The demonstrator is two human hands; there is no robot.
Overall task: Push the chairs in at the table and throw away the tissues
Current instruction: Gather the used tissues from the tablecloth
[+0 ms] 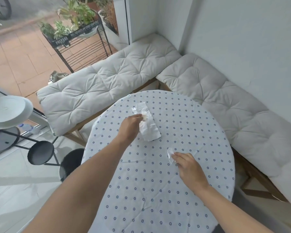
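Observation:
A round table (158, 182) with a white, blue-flowered cloth fills the middle. A long white tissue (149, 126) lies flat on its far part, with a crumpled bit in the middle. My left hand (130, 127) pinches that tissue at its middle. A smaller crumpled tissue (170, 153) lies nearer on the cloth, and my right hand (190, 167) rests on it, fingers closing over its edge. No chair shows apart from the benches.
Two cushioned benches (107, 81) (233, 115) meet in the corner behind the table. A dark metal stand with round trays (40, 153) and a white disc (8, 111) is at left. A plant rack (77, 39) stands outside the glass.

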